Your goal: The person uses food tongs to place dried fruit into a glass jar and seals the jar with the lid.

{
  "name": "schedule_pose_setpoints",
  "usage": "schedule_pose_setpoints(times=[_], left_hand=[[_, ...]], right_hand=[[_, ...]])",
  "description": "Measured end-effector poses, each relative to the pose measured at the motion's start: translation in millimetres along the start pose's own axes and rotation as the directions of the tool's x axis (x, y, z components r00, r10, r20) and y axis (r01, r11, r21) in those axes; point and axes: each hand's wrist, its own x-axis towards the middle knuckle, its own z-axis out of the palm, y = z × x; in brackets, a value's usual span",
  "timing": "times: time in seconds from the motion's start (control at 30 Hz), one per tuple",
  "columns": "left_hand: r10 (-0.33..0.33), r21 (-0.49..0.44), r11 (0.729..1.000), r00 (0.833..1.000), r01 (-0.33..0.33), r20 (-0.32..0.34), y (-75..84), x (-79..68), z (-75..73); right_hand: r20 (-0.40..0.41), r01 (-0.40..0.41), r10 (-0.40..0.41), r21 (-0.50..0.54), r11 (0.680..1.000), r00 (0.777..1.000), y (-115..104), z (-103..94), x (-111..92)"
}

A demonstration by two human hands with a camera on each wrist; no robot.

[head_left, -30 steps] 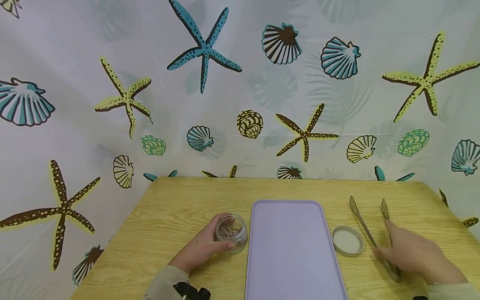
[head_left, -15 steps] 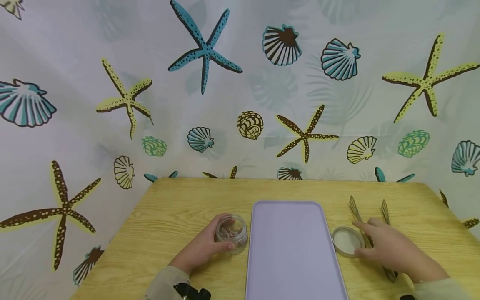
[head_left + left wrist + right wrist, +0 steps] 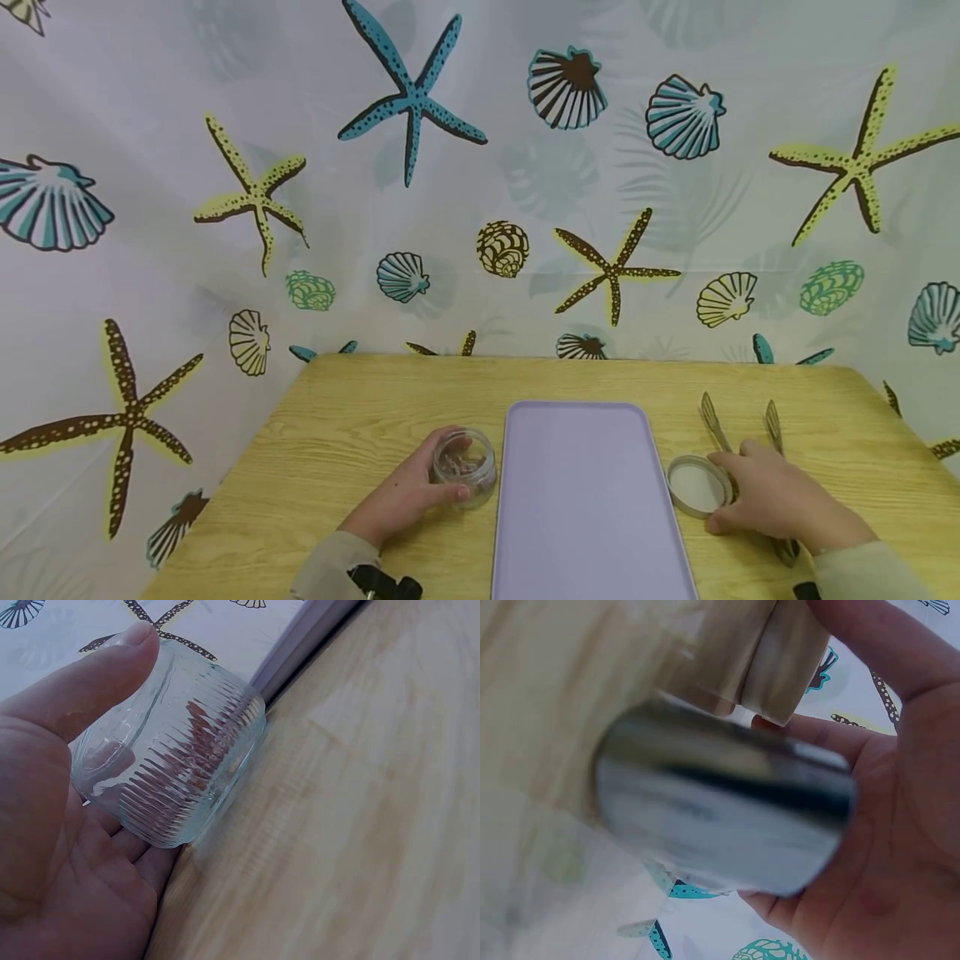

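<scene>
My left hand (image 3: 412,479) grips a small clear glass jar (image 3: 467,487) standing on the table, left of the tray. The jar has no lid on; ribbed sides and small reddish-brown contents show in the left wrist view. On the tray's other side, my right hand (image 3: 768,492) grips the right edge of a round jar lid (image 3: 697,485), which lies flat with its inside up. Metal tongs (image 3: 714,421) lie under that hand, which hides their middle; their bent end (image 3: 727,799) looms close and blurred in the right wrist view.
A lilac rectangular tray (image 3: 588,500) lies between the two hands, running toward me. The wooden table (image 3: 360,400) ends at a curtain (image 3: 450,208) printed with starfish and shells.
My right hand has left the tongs and moved left to the jar lid, where its fingers now close on the rim. The left hand and jar have stayed put.
</scene>
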Motion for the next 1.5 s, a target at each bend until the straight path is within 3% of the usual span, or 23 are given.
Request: schedule_pose_setpoints(times=[0.6, 1.2, 1.5], left_hand=[[-0.005, 0.004, 1.0, 1.0, 0.005, -0.008, 1.3, -1.0, 0.2], [0.029, 0.023, 0.999, 1.0, -0.029, -0.001, -2.8, 1.7, -0.2], [0.024, 0.013, 1.0, 1.0, -0.024, -0.003, -3.1, 1.4, -0.7]], right_hand=[[-0.046, 0.02, -0.02, -0.012, 1.0, 0.999, -6, -7.9, -3], [-0.125, 0.081, -0.068, 0.098, 0.992, 0.99, -6, -1.5, -3], [-0.149, 0.126, -0.095, 0.209, 0.97, 0.984, -21, -11.5, 0]])
